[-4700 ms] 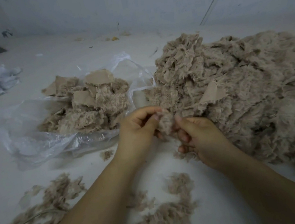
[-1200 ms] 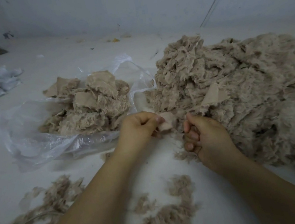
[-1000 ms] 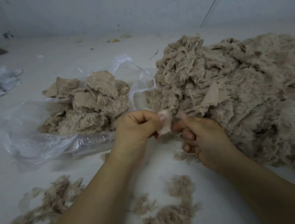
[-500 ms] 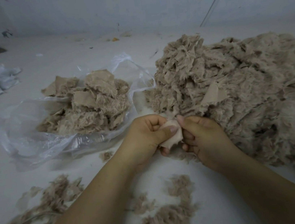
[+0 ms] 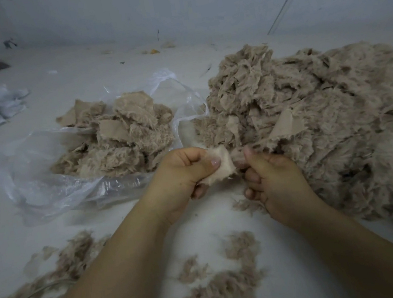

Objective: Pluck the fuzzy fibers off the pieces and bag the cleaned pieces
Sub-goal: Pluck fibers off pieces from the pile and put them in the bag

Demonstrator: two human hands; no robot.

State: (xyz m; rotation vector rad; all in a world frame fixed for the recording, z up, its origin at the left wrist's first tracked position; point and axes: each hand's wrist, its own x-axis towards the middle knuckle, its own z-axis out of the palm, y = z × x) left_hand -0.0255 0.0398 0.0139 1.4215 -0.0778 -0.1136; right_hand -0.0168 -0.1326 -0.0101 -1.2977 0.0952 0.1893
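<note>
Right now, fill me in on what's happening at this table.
A person is cleaning tan fabric scraps. The left hand pinches a small piece while the right hand grips its edge. The big uncleaned pile lies to the right, the clear plastic bag holding pieces to the left, and plucked fuzz lies near the forearms.

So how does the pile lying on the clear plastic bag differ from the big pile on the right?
The bag pile is much smaller than the big pile. The bag pile lies on a clear plastic bag; the big pile lies straight on the white surface. The bag pile is left of the hands, while the big pile is right of them, beside the right hand. Both are the same beige fuzzy fabric pieces.
</note>
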